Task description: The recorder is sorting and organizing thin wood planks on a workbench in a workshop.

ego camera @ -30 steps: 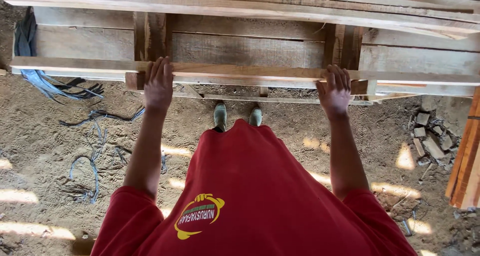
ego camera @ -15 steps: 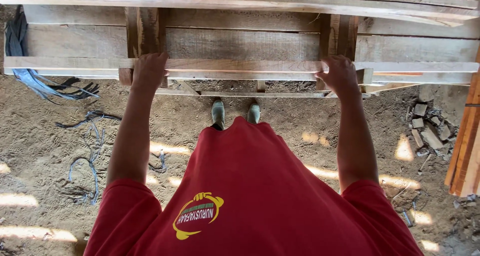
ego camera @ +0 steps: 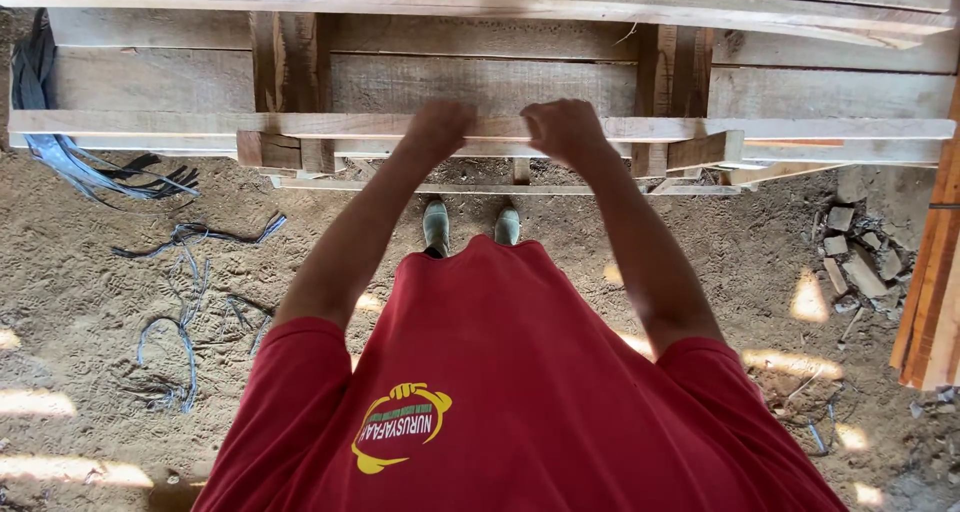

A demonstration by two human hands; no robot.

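Head view: I log both hands, left hand point(ego camera: 436, 128) and right hand point(ego camera: 562, 130), now moved inward from wide apart, curled closed on the long plank point(ego camera: 800, 129), near mid-length.

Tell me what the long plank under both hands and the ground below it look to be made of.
Plank: pale, rough-sawn wood, unpainted, with visible grain and a matte face; the left hand and right hand close over its edge. Ground: loose, dry sandy earth, brown and granular, marked with footprints; it could hold sawdust, which cannot be told.

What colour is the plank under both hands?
Pale tan, raw wood; the plank shows best in the head view.
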